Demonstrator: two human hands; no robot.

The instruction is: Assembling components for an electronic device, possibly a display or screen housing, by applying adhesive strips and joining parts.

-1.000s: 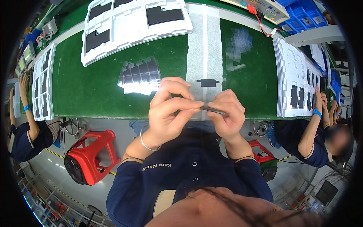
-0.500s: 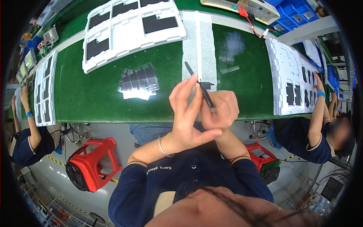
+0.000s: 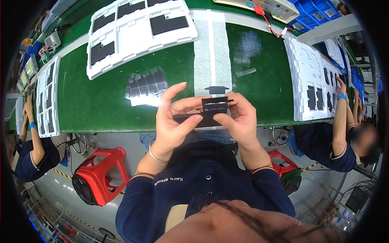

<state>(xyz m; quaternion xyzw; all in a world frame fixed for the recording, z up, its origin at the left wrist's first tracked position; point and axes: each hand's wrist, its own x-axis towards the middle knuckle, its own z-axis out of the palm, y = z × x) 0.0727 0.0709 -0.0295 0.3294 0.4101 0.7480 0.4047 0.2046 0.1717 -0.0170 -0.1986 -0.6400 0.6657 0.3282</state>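
Observation:
Between my two hands, over the front edge of the green bench (image 3: 109, 109), is a flat black L-shaped battery pack (image 3: 214, 108) with fine light print on it. My left hand (image 3: 169, 121) pinches its left arm between thumb and fingers, the index finger lifted away. At the other end, my right hand (image 3: 244, 121) grips it with the thumb on the near face and the fingers behind. Just beyond lies a small black tabbed piece (image 3: 217, 90) on a pale textured strip (image 3: 202, 60). Left of my hands, glossy dark film sheets (image 3: 146, 85) are fanned out.
A white tray (image 3: 135, 36) of black L-shaped packs stands at the far left. Clear films (image 3: 248, 48) lie right of the strip. A tester (image 3: 279, 9) with red and black leads sits at the back. Co-workers handle stacked white trays (image 3: 300, 81) on both sides.
The pack was held edge-on, tilted, farther up; now its printed face shows and it is lower, nearer me. My hands have moved apart to its two ends.

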